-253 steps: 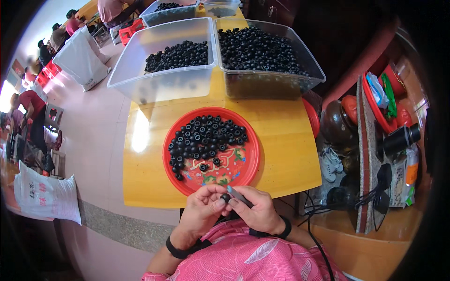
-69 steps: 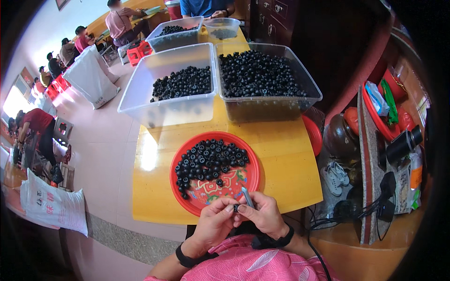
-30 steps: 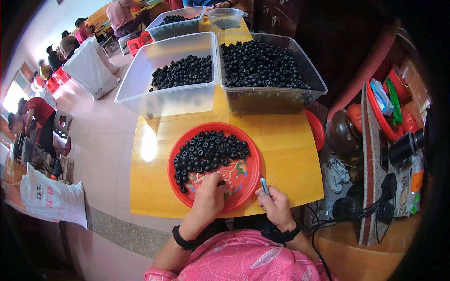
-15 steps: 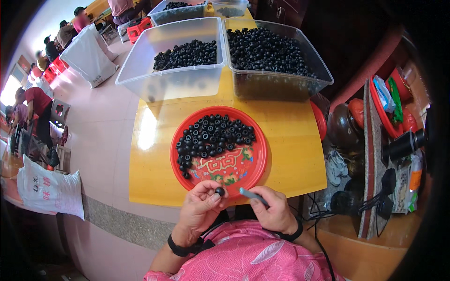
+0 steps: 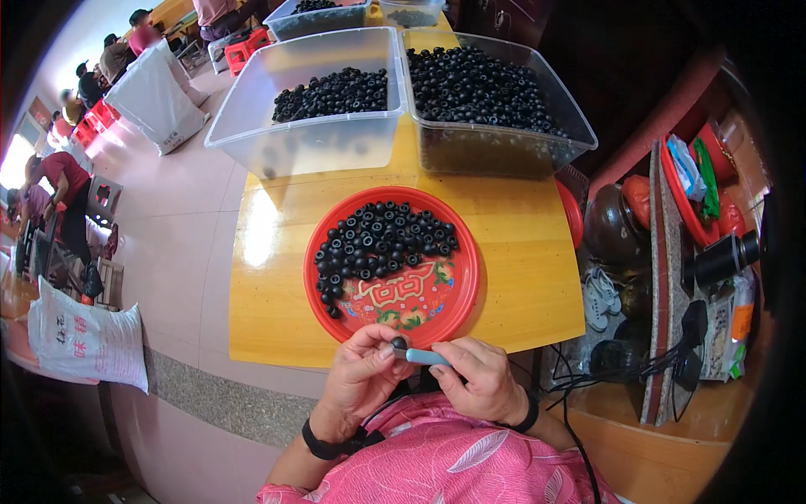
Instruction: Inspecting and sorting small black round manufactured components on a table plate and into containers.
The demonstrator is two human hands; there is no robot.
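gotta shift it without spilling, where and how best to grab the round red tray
Round red tray: likely best by its raised rim, from the left and right together, kept level. It is wide, with loose black beads mostly toward its far side, so a one-sided lift might spill them.

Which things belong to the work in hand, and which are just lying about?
In the work:
left hand, holding a round black piece
right hand, holding a bluish tool
red tray of black pieces
probably the clear bins

Apparently lying about:
pale shoes
black cylinder
green packet
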